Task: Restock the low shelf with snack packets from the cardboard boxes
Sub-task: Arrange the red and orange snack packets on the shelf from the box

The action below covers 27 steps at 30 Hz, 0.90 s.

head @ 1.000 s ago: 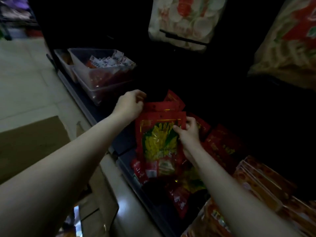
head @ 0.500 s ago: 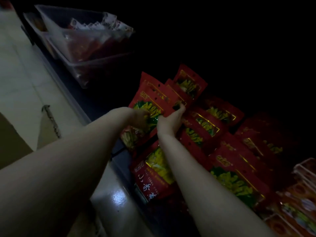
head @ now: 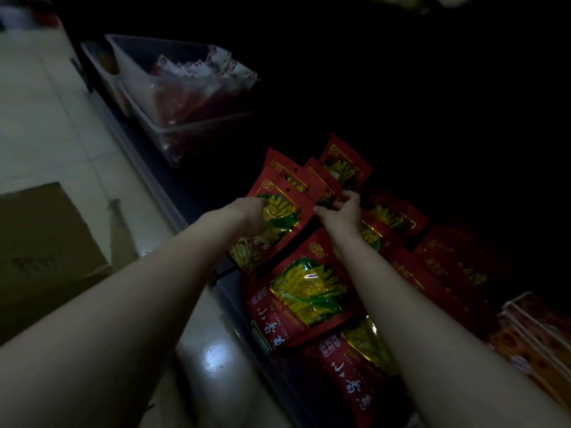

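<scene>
Several red snack packets with yellow-green pictures lie in rows on the dark low shelf. My left hand grips the left side of the front upright red packet. My right hand pinches the right edge of that packet with curled fingers, just in front of the packets standing behind it. Another red packet lies flat below my hands, between my forearms. A brown cardboard box sits on the floor at the left.
A clear plastic bin of small packets stands on the shelf at the back left, with a second bin behind it. Orange boxed snacks fill the shelf at the right. Pale tiled floor runs along the shelf's left side.
The view has shifted slightly and both hands have stayed on the front red packet, setting it more upright against the row behind. The cardboard box is back in view at the left.
</scene>
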Motion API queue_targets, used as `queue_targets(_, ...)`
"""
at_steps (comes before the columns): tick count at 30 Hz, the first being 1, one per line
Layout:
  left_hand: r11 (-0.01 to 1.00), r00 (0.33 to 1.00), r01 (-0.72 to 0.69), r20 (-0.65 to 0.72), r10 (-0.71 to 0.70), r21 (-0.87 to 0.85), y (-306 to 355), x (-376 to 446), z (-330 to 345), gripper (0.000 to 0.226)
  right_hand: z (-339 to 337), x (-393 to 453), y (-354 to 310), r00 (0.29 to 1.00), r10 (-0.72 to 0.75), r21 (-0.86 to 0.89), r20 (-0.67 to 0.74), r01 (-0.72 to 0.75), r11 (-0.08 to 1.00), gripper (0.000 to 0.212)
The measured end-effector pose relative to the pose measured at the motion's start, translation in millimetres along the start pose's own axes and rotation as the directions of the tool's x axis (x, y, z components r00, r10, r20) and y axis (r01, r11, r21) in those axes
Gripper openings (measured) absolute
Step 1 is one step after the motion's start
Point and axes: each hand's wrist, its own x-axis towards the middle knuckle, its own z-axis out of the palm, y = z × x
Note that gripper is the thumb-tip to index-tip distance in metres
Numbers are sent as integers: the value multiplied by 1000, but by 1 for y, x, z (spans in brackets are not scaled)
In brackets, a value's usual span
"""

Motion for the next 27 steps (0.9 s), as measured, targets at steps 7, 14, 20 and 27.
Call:
queue_targets(7, 985, 926, -51, -377, -16, -166, -4, -125, -46, 43, -38, -92, -59, 991, -63, 34, 121, 59, 998, 49)
queue_targets(14, 915, 652, -80, -715, -252, -395, -65, -289, -24, 26, -30, -233, -110, 831, -318, 36, 456, 340, 940, 28)
queue_targets(20, 788, 736, 246, -421, -531, -564, -144, -340, 56, 33, 64, -298, -84, 499, -184, -128, 847, 527, 840, 23)
queue_targets(27, 726, 770, 593, -20, -638, -349, -206, -346, 153, 55, 173, -298, 46, 240, 301, -339, 923, 876, 343, 70)
